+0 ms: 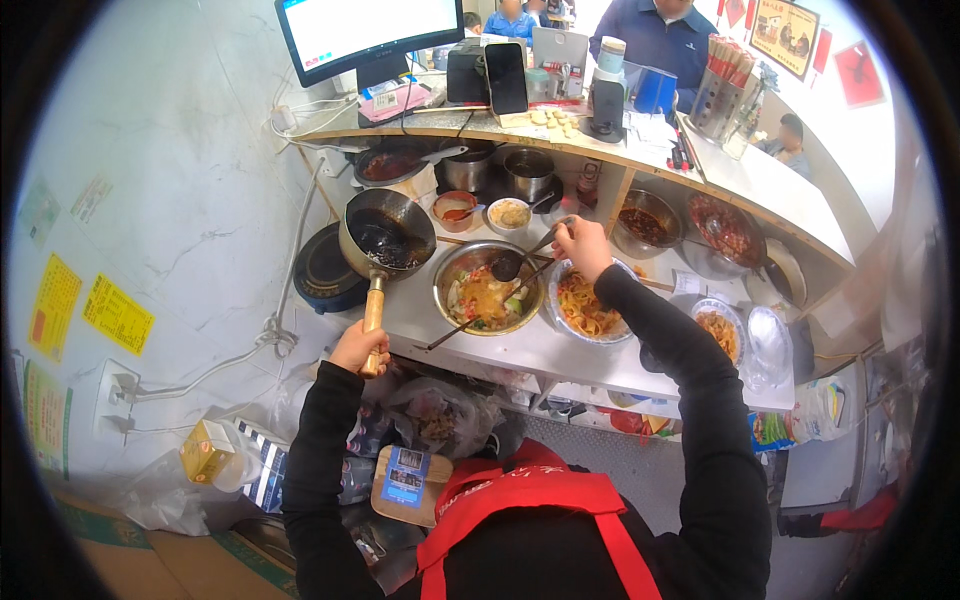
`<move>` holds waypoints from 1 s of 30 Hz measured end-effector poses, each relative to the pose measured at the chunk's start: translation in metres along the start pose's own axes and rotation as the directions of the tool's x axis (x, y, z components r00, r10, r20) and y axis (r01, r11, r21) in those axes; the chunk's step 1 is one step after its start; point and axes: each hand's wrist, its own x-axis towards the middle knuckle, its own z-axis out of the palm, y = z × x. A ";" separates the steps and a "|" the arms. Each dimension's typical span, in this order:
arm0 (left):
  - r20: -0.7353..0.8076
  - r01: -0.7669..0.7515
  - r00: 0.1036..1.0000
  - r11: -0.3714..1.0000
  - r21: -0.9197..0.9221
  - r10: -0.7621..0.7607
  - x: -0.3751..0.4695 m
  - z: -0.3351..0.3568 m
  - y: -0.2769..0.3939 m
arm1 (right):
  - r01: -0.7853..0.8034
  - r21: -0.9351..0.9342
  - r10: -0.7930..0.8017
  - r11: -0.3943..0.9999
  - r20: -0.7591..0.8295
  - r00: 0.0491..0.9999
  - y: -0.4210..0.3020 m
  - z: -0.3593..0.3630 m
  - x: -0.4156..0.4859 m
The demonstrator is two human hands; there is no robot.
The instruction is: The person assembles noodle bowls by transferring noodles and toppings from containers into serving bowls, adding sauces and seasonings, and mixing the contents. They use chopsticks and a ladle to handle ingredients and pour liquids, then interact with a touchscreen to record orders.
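My left hand (pixel 361 348) grips the wooden handle of a deep saucepan (pixel 386 229) with dark liquid inside, held left of a steel bowl. My right hand (pixel 581 246) holds a dark ladle (pixel 508 265) whose head hangs over that steel mixing bowl (pixel 442 259). Food in broth with red and green pieces (pixel 484 296) fills the bowl's bottom. A pair of chopsticks (pixel 450 336) lies across it, their upper ends close to my right hand; whether I hold them too, I cannot tell. Beside it, partly under my right forearm, is a plastic-lined bowl of wide noodles (pixel 589 307).
A black induction cooker (pixel 326 266) stands at the left. Behind are a red sauce bowl (pixel 455 210), a white bowl (pixel 509 216) and steel pots (pixel 529 171) beneath the raised counter (pixel 600 154). More filled bowls (pixel 645 219) stand right. A person (pixel 649 37) is across the counter.
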 end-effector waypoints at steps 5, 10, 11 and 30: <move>-0.008 -0.010 1.000 1.000 0.016 0.010 -0.004 0.004 0.002 | 0.293 -0.324 -0.286 0.900 0.069 0.956 -0.010 0.010 -0.001; -0.005 -0.007 1.000 1.000 0.019 0.007 -0.007 0.007 0.001 | 0.469 -0.365 -0.440 0.804 0.164 0.883 -0.016 0.003 -0.005; -0.004 -0.011 1.000 1.000 0.027 0.011 -0.007 0.008 0.000 | 0.393 -0.309 -0.368 0.866 0.139 0.920 -0.018 0.001 -0.005; 0.090 0.038 0.995 0.998 0.041 -0.042 -0.004 0.021 -0.007 | 0.360 -0.042 -0.353 0.932 0.119 0.928 -0.047 0.080 0.020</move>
